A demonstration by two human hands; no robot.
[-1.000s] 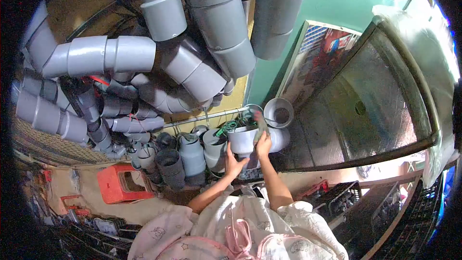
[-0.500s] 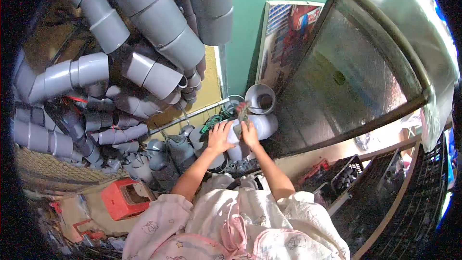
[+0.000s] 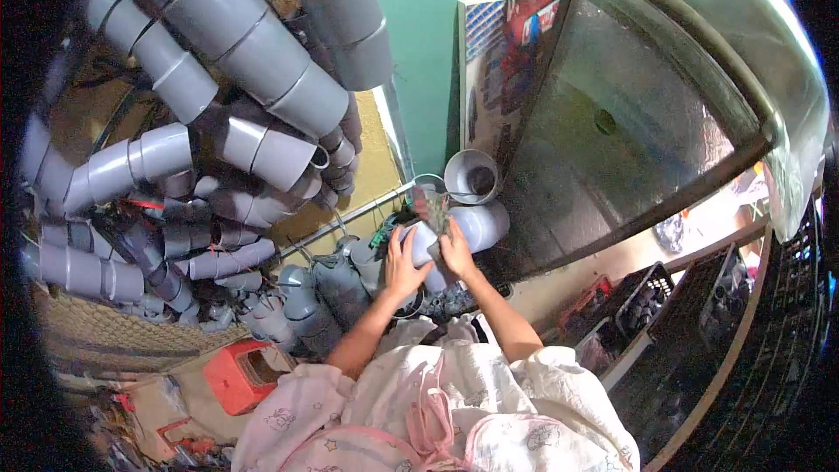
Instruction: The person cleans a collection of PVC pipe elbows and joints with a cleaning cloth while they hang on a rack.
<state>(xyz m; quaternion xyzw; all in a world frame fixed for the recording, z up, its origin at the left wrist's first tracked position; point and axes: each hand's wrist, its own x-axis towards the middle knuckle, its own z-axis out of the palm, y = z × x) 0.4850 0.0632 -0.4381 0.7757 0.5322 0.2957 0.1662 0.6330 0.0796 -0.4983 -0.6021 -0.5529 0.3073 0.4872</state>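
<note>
A light grey plastic pipe fitting (image 3: 479, 225) lies across in front of me, its bent body partly hidden by my hands. My left hand (image 3: 404, 267) grips its left end, fingers pointing away from me. In my right hand (image 3: 456, 255) is a crumpled grey-green rag with reddish patches (image 3: 435, 214), held against the fitting. Just behind stands another grey fitting (image 3: 473, 177), its round mouth facing up. Green cord or netting (image 3: 384, 232) lies beyond my left fingertips.
Stacked grey pipe fittings (image 3: 284, 79) hang at the upper left, with more piled below. A red plastic bin (image 3: 247, 376) stands at lower left. On the right are a large dark panel (image 3: 620, 122) and black crates (image 3: 645, 297) of small parts. A framed picture (image 3: 502, 70) leans on the green wall.
The view has shifted slightly, moving the surroundings. My left hand has turned, with its fingers pointing more straight ahead. The rag stays in my right hand against the fitting.
</note>
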